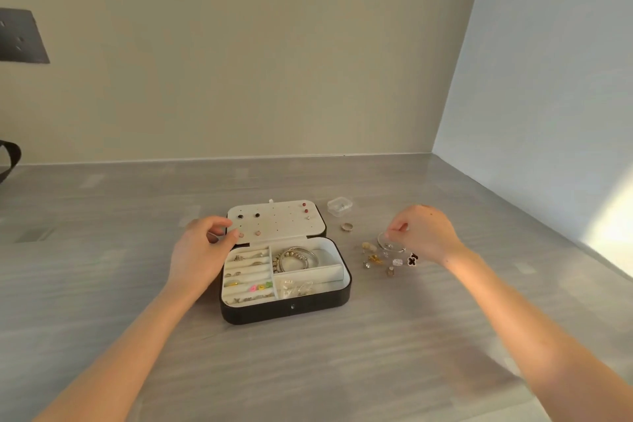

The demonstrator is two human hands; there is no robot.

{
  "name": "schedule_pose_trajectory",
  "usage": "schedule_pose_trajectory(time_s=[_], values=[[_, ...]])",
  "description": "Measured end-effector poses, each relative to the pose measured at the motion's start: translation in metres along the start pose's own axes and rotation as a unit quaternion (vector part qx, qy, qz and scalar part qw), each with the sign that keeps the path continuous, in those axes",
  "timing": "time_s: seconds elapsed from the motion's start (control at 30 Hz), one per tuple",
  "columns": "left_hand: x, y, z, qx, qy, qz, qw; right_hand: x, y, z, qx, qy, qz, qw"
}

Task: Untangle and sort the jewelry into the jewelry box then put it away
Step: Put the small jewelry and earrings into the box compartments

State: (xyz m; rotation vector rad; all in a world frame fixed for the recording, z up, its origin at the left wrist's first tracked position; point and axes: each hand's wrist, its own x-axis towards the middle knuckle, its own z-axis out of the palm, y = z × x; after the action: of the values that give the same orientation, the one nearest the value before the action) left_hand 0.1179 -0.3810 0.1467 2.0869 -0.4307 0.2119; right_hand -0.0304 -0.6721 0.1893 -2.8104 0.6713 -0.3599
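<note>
A: Where do we find the jewelry box (284,310)?

B: It stands open on the counter (308,370), just right of our left hand (200,250). Its lid (277,221) lies flat beyond it, and the left fingers (228,236) reach the lid's near left corner.

A: Are those fingers holding anything?

B: We see them loosely curled, thumb and forefinger parted, with nothing between them. A pink stud (241,235) sits in the lid just beside the fingertip.

A: And our right hand (424,233)?

B: It hovers well to the right of the box. Its fingers (397,227) pinch the top of a thin silver hoop (390,247) that hangs below them. We cannot tell whether the hoop's lower edge touches the counter.

A: What lies around those fingers?

B: Below them is a loose cluster of small earrings (373,259), with a black clover piece (412,260) toward the wrist. Left of the fingers lies a ring (347,226), and beyond that stands a small clear plastic case (339,206).

A: What do we see inside the box?

B: Rings in padded slots (246,265) lie just below the left fingers, and bangles (296,257) fill the compartment to their right.
</note>
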Motion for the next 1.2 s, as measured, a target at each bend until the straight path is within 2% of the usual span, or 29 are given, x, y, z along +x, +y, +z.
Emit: schedule_pose_trajectory(time_s=[0.23, 0.33, 0.4, 0.47, 0.53, 0.6, 0.63, 0.7, 0.8, 1.0, 1.07, 1.13, 1.2], values=[[0.001, -0.003, 0.002, -0.004, 0.002, 0.007, 1.000, 0.011, -0.027, 0.012, -0.081, -0.052, 0.058, 0.994], [0.000, -0.003, 0.002, 0.001, 0.004, 0.016, 1.000, 0.015, -0.030, 0.011, -0.073, -0.078, 0.073, 0.992], [0.000, -0.004, 0.002, 0.001, 0.003, 0.019, 1.000, 0.016, -0.028, 0.008, -0.050, -0.072, 0.089, 0.992], [0.000, -0.004, 0.002, 0.002, 0.002, 0.023, 1.000, 0.013, -0.025, -0.003, -0.015, -0.032, 0.091, 0.995], [0.000, -0.004, 0.002, 0.004, 0.003, 0.029, 1.000, 0.008, -0.025, -0.016, -0.014, 0.046, 0.030, 0.998], [0.000, -0.002, 0.002, 0.008, 0.001, 0.034, 0.999, -0.003, -0.040, -0.026, -0.019, 0.122, -0.098, 0.988], [0.000, -0.002, 0.002, 0.011, -0.001, 0.034, 0.999, -0.010, -0.053, -0.029, -0.008, 0.125, -0.177, 0.976], [0.000, -0.002, 0.002, 0.018, -0.003, 0.038, 0.999, -0.023, -0.083, -0.024, -0.002, 0.070, -0.314, 0.947], [-0.002, -0.001, 0.000, 0.027, -0.004, 0.046, 0.999, -0.022, -0.105, -0.005, -0.031, -0.005, -0.382, 0.924], [-0.003, 0.002, -0.002, 0.039, 0.003, 0.077, 0.996, -0.006, -0.107, 0.015, -0.059, -0.098, -0.377, 0.919], [-0.002, 0.001, -0.001, 0.044, 0.003, 0.080, 0.996, -0.007, -0.103, 0.008, -0.005, -0.143, -0.358, 0.923], [-0.002, 0.000, -0.001, 0.047, 0.004, 0.080, 0.996, -0.005, -0.091, -0.005, 0.107, -0.188, -0.299, 0.929], [-0.002, 0.001, -0.001, 0.047, 0.005, 0.080, 0.996, 0.007, -0.071, -0.012, 0.177, -0.122, -0.227, 0.950]])
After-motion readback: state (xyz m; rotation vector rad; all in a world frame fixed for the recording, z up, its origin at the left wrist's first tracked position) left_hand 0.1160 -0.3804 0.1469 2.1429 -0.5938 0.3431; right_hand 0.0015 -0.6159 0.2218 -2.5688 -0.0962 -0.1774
